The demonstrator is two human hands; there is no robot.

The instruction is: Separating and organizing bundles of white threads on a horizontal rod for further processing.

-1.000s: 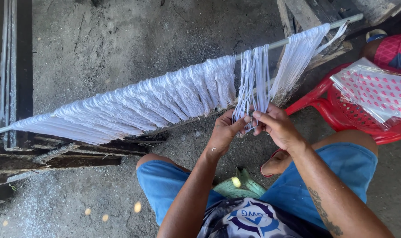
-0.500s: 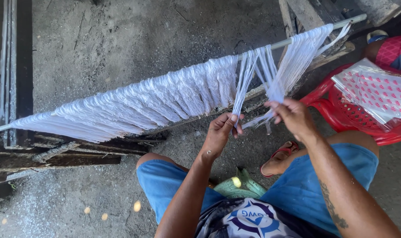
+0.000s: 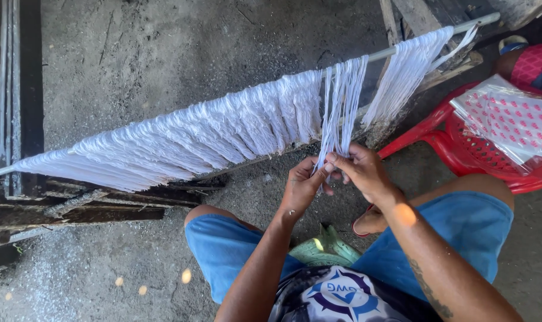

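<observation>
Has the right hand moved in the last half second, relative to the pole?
Yes. The right hand has come back left, toward the left hand, and both meet on the hanging white strands under the pole.

Soft, even daylight fills the scene, mostly shade with no hard shadows. Small round sun flecks dot the concrete floor [image 3: 134,89] at lower left, and one warm patch lands on the right forearm [image 3: 404,214] — light slipping through gaps overhead. The white strands [image 3: 223,131] are the brightest area, close to blown out at their upper folds (fine detail thins there). The left edge sinks into near black. Focus is crisp at centre; the clear bags [image 3: 509,119] at right show faint glare. The wide lens bends the rod [image 3: 402,50] slightly — mild stretching at the corners.
</observation>
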